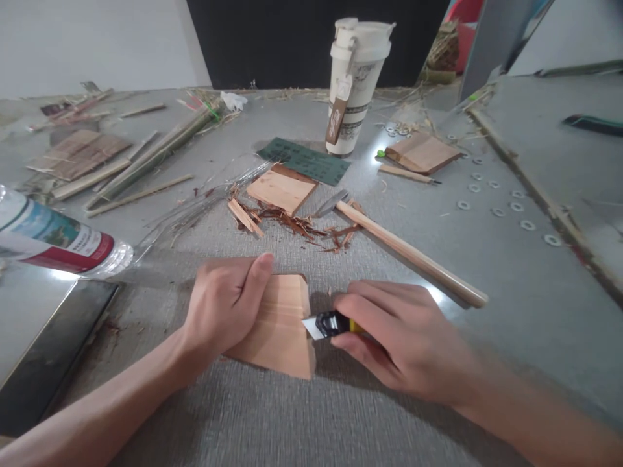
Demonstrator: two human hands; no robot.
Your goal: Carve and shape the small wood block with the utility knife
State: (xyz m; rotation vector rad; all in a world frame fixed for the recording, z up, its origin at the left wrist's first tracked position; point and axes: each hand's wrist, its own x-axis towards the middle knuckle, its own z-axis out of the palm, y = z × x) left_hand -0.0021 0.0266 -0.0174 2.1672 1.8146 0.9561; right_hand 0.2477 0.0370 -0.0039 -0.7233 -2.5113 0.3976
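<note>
A flat light-brown wood block [280, 318] lies on the grey table in front of me. My left hand [226, 301] is wrapped over its left side, thumb on top, holding it down. In my right hand [394, 334] is a utility knife [333, 322] with a black head and a bit of yellow handle. Its bare blade points left and meets the right edge of the block, close to a small notch. Most of the knife's handle is hidden inside my right hand.
Beyond the block lie a small hammer [413, 253], another wood piece [282, 188], bark shavings [292, 224] and green sandpaper [304, 160]. A white tumbler [357, 84] stands behind. Metal washers [527, 225] are scattered right. A plastic bottle [58, 233] and a dark flat slab [53, 350] lie left.
</note>
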